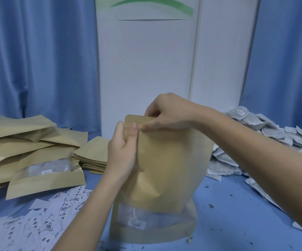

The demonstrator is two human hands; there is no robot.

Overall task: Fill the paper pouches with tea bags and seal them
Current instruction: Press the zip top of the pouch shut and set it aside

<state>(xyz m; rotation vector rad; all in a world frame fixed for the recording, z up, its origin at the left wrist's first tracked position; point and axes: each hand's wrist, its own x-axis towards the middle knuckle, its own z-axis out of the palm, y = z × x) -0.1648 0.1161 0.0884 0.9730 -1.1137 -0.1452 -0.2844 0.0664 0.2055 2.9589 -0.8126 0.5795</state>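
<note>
The paper pouch (164, 160) is standing upright on the blue desk (237, 205), tea bags showing through its lower window. The left hand (123, 151) is pinching the pouch's top left corner; the right hand (168, 113) is pinching the top strip beside it, fingers narrow on the paper. The pouch is likely handling as light and creasable; gripping is best along the stiffer top seal strip.
</note>
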